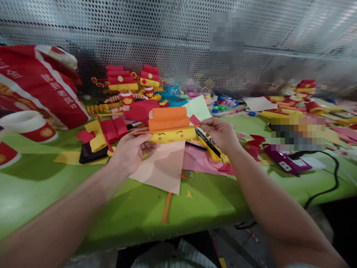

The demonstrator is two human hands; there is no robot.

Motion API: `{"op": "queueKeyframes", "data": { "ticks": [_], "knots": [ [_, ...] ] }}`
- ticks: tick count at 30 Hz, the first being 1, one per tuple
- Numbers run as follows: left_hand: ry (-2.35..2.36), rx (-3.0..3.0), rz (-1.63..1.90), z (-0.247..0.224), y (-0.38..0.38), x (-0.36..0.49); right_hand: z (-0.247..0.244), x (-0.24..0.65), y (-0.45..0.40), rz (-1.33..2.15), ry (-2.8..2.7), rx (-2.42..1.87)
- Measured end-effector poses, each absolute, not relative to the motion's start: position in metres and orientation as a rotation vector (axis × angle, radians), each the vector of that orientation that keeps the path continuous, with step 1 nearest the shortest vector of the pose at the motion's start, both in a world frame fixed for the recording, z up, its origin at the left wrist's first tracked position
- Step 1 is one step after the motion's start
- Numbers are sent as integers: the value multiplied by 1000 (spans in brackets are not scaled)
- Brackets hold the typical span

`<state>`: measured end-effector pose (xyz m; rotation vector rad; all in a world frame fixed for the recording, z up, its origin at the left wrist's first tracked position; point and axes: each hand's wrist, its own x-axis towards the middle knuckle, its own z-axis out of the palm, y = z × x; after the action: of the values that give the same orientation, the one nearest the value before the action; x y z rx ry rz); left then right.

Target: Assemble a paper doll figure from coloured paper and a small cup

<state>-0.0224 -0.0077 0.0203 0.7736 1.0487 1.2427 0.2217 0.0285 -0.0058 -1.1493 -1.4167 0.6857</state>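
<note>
Both hands hold up a rolled paper figure [173, 135] with a yellow face, closed eyes, pink cheeks and an orange hat. My left hand [133, 150] grips its left end, thumb on top and fingers curled below. At the other side my right hand [218, 133] pinches the right end, near a small red paper piece [194, 120]. A pale peach sheet [161, 167] lies under the figure. Just right of it are a yellow cutter [210, 148] and a pink sheet [195, 162]. An orange strip [166, 208] rests near the table's front edge.
Paper cups [36, 126] and a red bag [41, 85] stand at the left of the green table [111, 212]. Finished red-hatted figures [122, 80] stand at the back. A dark phone [93, 154] lies left; a purple power strip [288, 160] with a black cable lies right.
</note>
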Motion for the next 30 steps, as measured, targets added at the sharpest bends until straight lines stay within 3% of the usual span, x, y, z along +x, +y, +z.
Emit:
{"op": "queueKeyframes", "data": {
  "ticks": [30],
  "knots": [
    [981, 846, 1247, 17, -4, -24, -6, 218, 28, 733, -1369, -1145]
  ]
}}
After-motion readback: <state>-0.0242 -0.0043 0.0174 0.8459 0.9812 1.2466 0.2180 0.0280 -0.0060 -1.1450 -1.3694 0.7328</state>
